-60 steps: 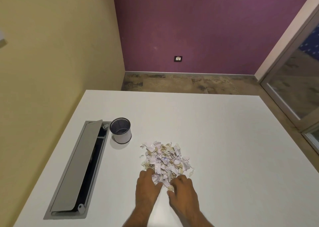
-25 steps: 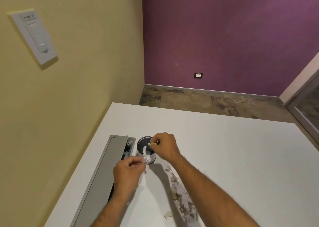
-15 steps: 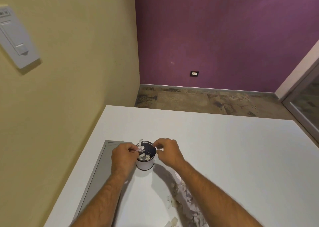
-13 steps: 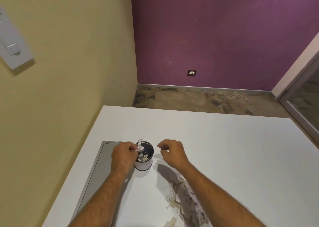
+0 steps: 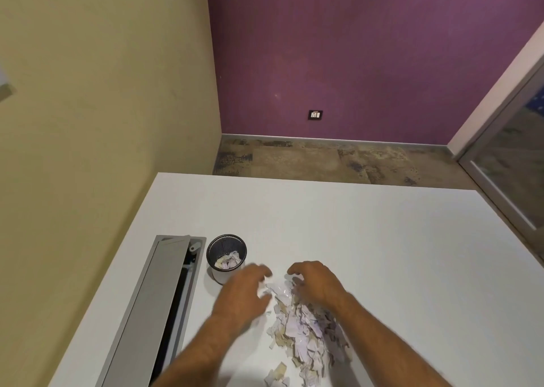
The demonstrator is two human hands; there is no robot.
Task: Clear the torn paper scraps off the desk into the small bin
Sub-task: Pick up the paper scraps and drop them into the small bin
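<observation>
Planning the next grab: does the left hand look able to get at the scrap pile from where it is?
Probably yes. The left hand hovers beside the scrap pile, nothing between them; the right hand covers only its far end.

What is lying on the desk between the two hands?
In the head view, the far end of the scrap pile lies between left hand and right hand.

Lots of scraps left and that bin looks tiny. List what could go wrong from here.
1. The small bin already holds paper; the remaining pile of scraps may overflow it.
2. The open cable tray lies right beside the bin, so dropped scraps could fall in.
3. The left hand might knock the bin over.
</observation>
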